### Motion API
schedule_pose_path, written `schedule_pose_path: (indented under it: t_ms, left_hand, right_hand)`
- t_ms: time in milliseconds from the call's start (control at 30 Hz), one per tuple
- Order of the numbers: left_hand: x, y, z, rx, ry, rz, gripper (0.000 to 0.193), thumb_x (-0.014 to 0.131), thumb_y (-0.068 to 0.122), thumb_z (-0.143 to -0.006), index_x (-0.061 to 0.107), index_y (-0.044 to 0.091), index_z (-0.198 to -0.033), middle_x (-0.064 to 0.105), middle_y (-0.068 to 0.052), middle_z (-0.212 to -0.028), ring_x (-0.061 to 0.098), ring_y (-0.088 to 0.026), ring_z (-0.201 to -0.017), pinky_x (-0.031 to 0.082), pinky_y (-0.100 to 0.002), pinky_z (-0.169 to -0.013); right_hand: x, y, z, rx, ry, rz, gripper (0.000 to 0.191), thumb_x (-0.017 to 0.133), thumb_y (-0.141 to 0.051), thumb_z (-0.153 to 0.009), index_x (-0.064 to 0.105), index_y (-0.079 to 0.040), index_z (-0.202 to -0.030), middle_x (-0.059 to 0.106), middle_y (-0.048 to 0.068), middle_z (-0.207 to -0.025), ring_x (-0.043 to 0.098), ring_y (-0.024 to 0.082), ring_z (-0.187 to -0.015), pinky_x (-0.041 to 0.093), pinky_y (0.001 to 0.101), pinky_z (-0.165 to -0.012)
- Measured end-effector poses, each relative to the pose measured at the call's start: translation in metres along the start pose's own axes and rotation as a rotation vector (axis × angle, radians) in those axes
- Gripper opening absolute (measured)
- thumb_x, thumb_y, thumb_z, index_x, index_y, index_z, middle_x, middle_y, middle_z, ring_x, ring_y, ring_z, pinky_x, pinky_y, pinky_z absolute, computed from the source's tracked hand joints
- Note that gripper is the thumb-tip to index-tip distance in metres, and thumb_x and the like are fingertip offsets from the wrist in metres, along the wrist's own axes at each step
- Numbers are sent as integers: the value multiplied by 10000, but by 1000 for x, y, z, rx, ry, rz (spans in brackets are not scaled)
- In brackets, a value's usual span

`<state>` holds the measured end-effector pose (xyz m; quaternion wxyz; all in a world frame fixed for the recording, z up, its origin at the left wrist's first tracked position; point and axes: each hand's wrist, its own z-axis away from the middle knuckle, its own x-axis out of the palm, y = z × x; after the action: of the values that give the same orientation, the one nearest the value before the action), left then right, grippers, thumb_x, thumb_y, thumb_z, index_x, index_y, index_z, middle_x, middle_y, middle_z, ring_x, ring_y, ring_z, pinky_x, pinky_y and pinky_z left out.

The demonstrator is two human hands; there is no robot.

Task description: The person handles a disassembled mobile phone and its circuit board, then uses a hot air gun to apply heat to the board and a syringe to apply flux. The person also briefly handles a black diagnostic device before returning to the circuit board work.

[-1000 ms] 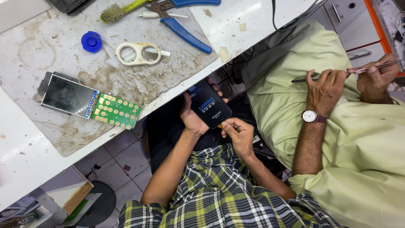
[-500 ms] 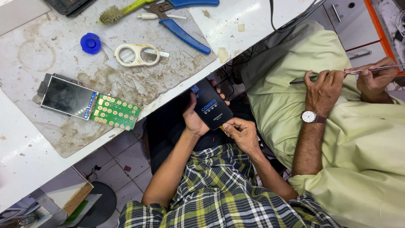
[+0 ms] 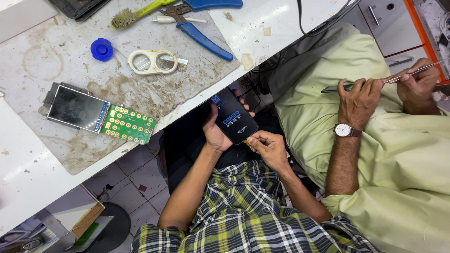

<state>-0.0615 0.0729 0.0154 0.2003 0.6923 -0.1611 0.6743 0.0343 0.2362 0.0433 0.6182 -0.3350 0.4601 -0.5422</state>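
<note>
Two hands below the table edge (image 3: 197, 105) — left hand (image 3: 214, 133) grip closed round black packet (image 3: 233, 117), right hand (image 3: 268, 147) pinching its corner

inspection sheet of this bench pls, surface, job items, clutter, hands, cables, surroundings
surface: white workbench with a stained grey mat, dirt and crumbs on it.
job's things: black phone held below the bench edge, screen lit.
clutter: small display on a green circuit board, blue-handled pliers, brush with a green handle, white double-lens loupe, blue cap.
grippers: left hand grips the phone; right hand touches the phone's lower corner with pinched fingers.
cables: black cables run off the bench edge.
surroundings: a co-worker in a pale green shirt holds a thin tool; tiled floor below.
</note>
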Motion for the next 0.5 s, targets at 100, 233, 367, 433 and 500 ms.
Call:
schedule_pose_path:
  t_ms: [100,233,367,433,500]
  left_hand:
    - [0,0,0,4,-1,1,789,640,558,-1009,430,-2,-1523,598,-121,-1285,631,-270,-1233,515,-532,-1112]
    - [0,-1,0,1,-12,9,789,648,554,-1005,431,2,-1525,593,-116,-1290,629,-265,-1237,513,-523,-1122]
    - [0,0,0,3,-12,8,785,643,556,-1007,430,5,-1523,590,-118,-1293,626,-268,-1240,510,-525,-1124]
    - [0,0,0,0,-3,9,786,640,558,-1005,428,6,-1523,590,-118,-1294,625,-268,-1236,509,-523,-1121]
    - [1,0,0,2,-2,10,789,637,558,-1007,427,5,-1528,589,-117,-1295,625,-268,-1236,507,-522,-1124]
  right_hand:
    - [0,1,-1,0,-1,-1,244,717,-220,-970,756,20,-951,678,12,-699,577,43,-618,467,196,-563]
    - [0,1,-1,-4,-1,11,239,717,-215,-971,758,19,-947,682,15,-695,584,43,-620,471,195,-565]
    - [0,1,0,3,-2,-3,234,717,-216,-969,759,14,-949,685,15,-697,583,42,-616,473,195,-564]
    - [0,0,0,0,-2,-15,231,717,-217,-967,761,10,-954,688,15,-700,585,43,-614,479,195,-565]
    - [0,0,-1,1,-1,-24,228,717,-213,-970,758,10,-952,687,16,-702,584,43,-616,477,194,-567]
